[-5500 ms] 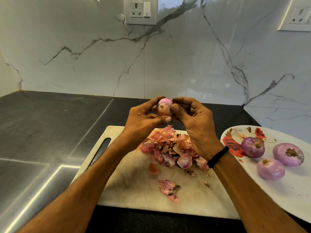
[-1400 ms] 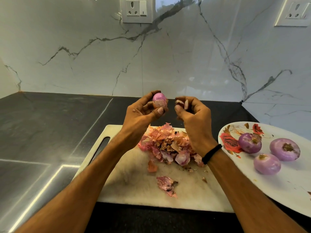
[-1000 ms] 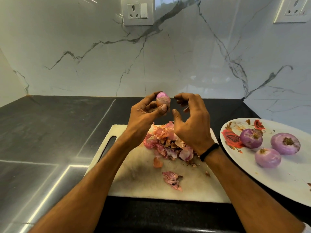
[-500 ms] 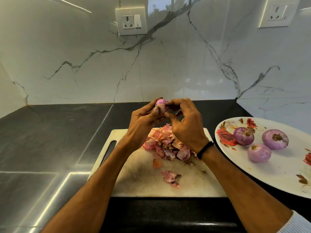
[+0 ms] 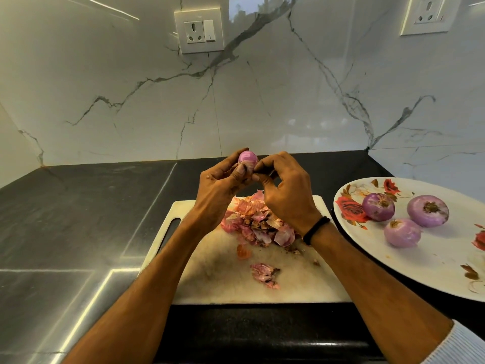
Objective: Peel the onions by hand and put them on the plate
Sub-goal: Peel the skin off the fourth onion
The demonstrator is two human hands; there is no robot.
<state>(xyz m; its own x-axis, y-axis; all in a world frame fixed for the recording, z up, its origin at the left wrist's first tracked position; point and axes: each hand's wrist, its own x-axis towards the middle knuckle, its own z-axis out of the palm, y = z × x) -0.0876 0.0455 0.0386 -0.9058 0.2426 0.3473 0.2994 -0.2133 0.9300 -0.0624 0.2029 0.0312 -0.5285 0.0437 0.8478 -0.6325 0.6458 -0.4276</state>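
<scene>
Spreading under both hands, the dark worktop (image 5: 78, 219) carries a white cutting board (image 5: 228, 279) heaped with loose skins (image 5: 257, 222) directly below them. To the right of the right hand sits a flowered plate (image 5: 433, 261) holding three peeled onions (image 5: 378, 210) — the fourth onion (image 5: 247, 158) is clasped in the left hand (image 5: 223, 185). The right hand (image 5: 286, 190) pinches at its side, apparently picking off a last bit of skin. Next, I judge, comes a carry rightward to the plate.
</scene>
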